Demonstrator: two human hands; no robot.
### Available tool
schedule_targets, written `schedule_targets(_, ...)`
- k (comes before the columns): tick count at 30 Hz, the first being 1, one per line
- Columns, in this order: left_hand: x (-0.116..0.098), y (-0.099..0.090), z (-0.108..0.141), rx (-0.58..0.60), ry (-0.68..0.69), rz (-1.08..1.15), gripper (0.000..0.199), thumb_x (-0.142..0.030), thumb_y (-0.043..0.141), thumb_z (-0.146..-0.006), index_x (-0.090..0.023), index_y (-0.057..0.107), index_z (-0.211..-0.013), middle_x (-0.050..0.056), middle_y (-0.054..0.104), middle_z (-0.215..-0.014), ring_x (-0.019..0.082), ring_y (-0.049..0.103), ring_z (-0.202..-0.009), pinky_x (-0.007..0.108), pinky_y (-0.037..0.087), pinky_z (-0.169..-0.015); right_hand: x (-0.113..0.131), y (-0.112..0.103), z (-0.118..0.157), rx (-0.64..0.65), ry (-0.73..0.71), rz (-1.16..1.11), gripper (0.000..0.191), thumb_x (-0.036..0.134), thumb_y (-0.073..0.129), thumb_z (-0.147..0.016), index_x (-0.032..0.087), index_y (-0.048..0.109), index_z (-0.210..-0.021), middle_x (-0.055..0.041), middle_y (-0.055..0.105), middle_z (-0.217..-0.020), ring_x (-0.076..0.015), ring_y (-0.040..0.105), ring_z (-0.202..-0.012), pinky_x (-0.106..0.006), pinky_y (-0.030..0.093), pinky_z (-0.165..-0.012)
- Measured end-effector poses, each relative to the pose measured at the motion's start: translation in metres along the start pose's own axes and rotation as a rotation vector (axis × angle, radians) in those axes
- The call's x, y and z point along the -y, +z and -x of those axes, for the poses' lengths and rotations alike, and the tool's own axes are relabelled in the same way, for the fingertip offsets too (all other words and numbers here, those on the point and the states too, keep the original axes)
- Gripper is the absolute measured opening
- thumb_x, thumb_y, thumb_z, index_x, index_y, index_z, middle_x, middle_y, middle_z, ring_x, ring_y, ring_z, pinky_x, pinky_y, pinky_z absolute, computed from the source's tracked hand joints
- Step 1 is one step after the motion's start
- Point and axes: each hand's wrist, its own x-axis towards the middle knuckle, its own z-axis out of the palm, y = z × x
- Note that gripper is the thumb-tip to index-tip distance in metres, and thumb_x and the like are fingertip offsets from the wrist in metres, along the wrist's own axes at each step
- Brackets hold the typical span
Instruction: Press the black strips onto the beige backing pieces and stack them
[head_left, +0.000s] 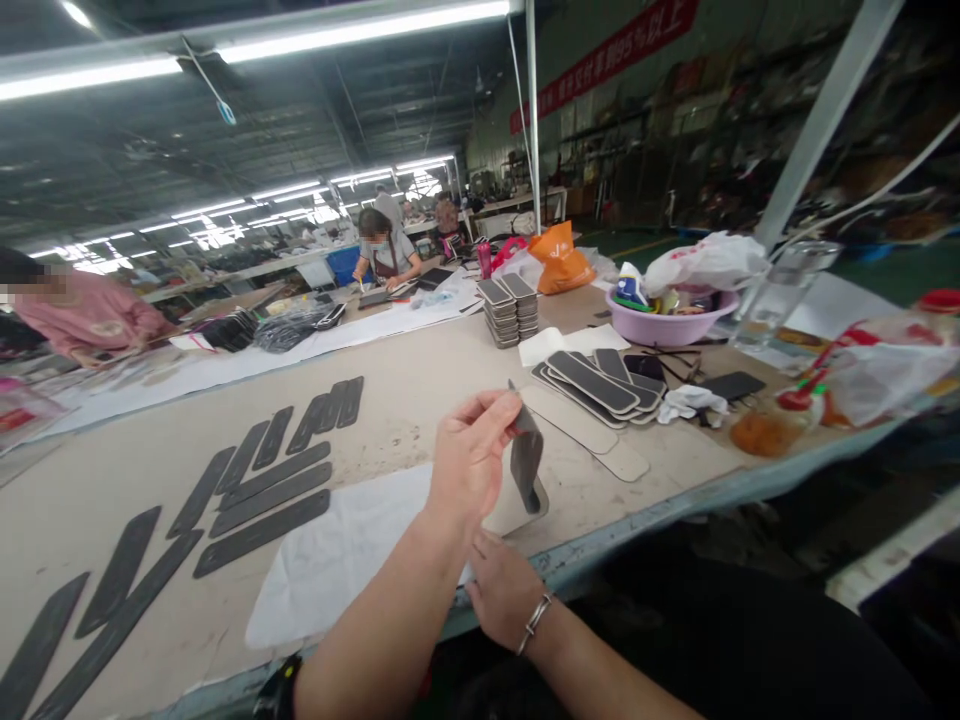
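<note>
My left hand [474, 455] is raised over the table's near edge. Its thumb and fingers pinch the top of a flexible dark grey strip [528, 458], which hangs in a curve. The strip's lower end meets a pale, round-ended piece [510, 514], partly hidden behind my wrist. Lower down, my right hand [508, 592], with a bracelet at the wrist, rests at the table edge with bent fingers. Its fingertips are partly covered by my left wrist, and what they grip cannot be made out. A white sheet [337, 560] lies left of both hands.
Several dark strips [262, 535] lie spread on the table at left. Dark-faced, pale-edged pieces [592, 380] are piled at right, behind beige pieces [626, 462]. Beyond stand stacked pieces [501, 315] and a purple basin [671, 325]. Two people work across the table.
</note>
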Motion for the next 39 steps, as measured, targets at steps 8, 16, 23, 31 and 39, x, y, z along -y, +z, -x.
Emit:
schedule_targets(8,0.005,0.027,-0.036,0.078,-0.001,-0.096,0.021,-0.029,0.075,-0.063,-0.013,0.062,-0.066,-0.001,0.059,-0.066,0.007,0.053,-0.058,0.020,0.042,-0.057,-0.009,-0.027,0.000,-0.011,0.015,-0.066,0.038,0.021,0.048,-0.078,0.017,0.054,-0.115,-0.0081,0.058,-0.113,-0.0201,0.050,-0.105,-0.033,0.039,-0.093)
schedule_targets(16,0.007,-0.026,0.010,-0.044,-0.006,-0.124,0.011,-0.027,0.070,-0.070,-0.017,0.064,-0.070,0.000,0.063,-0.072,0.011,0.058,-0.069,0.021,0.045,-0.063,-0.067,-0.043,0.042,-0.429,0.448,-1.057,0.048,0.052,0.033,-0.086,0.016,0.061,-0.103,-0.0113,0.066,-0.096,-0.0220,0.062,-0.089,-0.041,0.049,-0.082)
schedule_targets(23,0.016,-0.103,0.059,-0.190,-0.149,-0.086,0.008,-0.023,0.065,-0.074,-0.016,0.063,-0.071,0.002,0.065,-0.080,0.014,0.060,-0.074,0.027,0.048,-0.070,-0.102,-0.078,0.069,-0.504,0.668,-1.672,0.043,0.055,0.048,-0.079,0.017,0.065,-0.090,-0.0093,0.067,-0.093,-0.0187,0.063,-0.085,-0.034,0.052,-0.079)
schedule_targets(31,0.021,-0.145,0.097,-0.359,-0.217,-0.092,0.015,-0.027,0.070,-0.068,-0.015,0.061,-0.066,0.003,0.064,-0.080,0.016,0.058,-0.076,0.029,0.049,-0.071,-0.079,-0.064,0.050,-0.423,0.699,-1.330,0.033,0.040,0.074,-0.059,0.017,0.069,-0.083,0.0001,0.064,-0.076,-0.0113,0.058,-0.066,-0.024,0.052,-0.064)
schedule_targets(39,0.040,-0.192,0.099,-0.458,-0.255,-0.622,0.026,-0.039,0.070,-0.066,-0.016,0.059,-0.064,-0.006,0.043,-0.049,0.007,0.034,-0.046,0.019,0.027,-0.046,-0.101,-0.087,0.040,-0.322,0.713,-0.544,0.036,0.047,0.058,-0.069,0.018,0.065,-0.091,0.0008,0.064,-0.064,-0.0145,0.058,-0.058,-0.027,0.046,-0.058)
